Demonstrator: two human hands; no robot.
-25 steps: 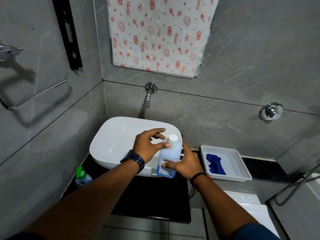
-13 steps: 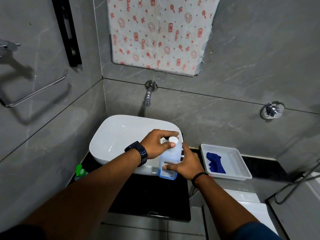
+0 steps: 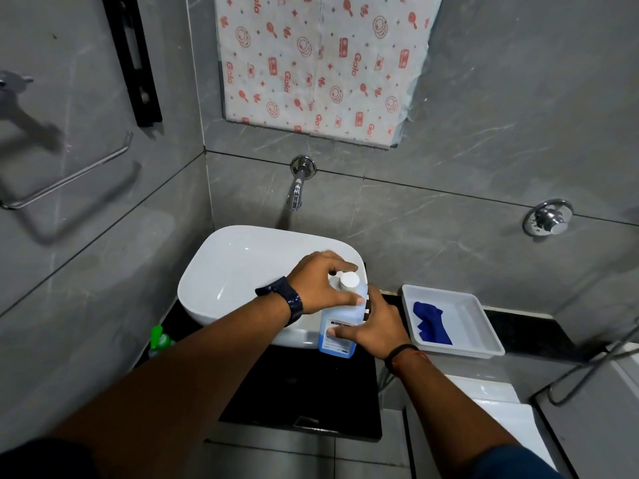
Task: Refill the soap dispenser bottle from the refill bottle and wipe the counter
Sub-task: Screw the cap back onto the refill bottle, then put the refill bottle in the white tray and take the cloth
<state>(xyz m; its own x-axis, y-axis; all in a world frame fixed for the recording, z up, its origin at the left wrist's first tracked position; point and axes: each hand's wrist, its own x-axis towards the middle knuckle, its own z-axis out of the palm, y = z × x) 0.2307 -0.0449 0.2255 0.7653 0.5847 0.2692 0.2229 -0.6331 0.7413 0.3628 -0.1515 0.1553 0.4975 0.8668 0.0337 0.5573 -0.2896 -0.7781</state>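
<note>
Gripping bottle two-handed on black counter, just in front of basin. Right hand wraps bottle body from right, fingers curled across label, thumb up rear edge. Left hand reaches over from left, forearm extended, wrist bent; fingertips bunched around white cap, thumb pressed on shoulder below cap. Dispenser well left of left forearm. Blue cloth in tray, right of right hand.

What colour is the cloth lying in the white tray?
Dark blue cloth, seen in the head view.
</note>
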